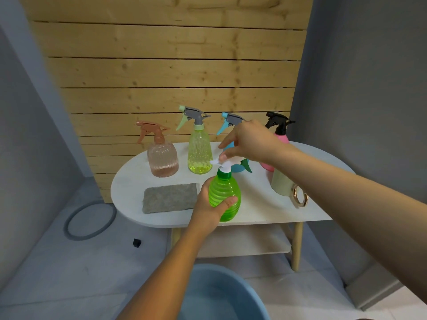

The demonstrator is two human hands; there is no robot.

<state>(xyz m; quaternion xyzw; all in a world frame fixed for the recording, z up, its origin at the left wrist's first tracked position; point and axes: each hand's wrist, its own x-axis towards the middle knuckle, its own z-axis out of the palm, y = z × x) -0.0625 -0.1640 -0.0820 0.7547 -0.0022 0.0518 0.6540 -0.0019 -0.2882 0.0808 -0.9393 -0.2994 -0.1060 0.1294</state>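
Observation:
A bright green ribbed spray bottle (225, 195) stands near the front edge of the white oval table (129, 185). My left hand (209, 204) grips its body from the left, thumb across the front. My right hand (247, 142) reaches in from the right and pinches the bottle's white spray head (227, 163) from above, index finger sticking out to the left. A green trigger (246, 166) pokes out to the right of the head.
Along the back stand a pink spray bottle (163, 158), a yellow-green one (199, 148), a blue one (231, 121) behind my right hand, and a pink one with a black head (279, 128). A grey cloth (169, 197) lies front left. A cream mug (283, 183) sits right. A blue basin (221, 294) is on the floor below.

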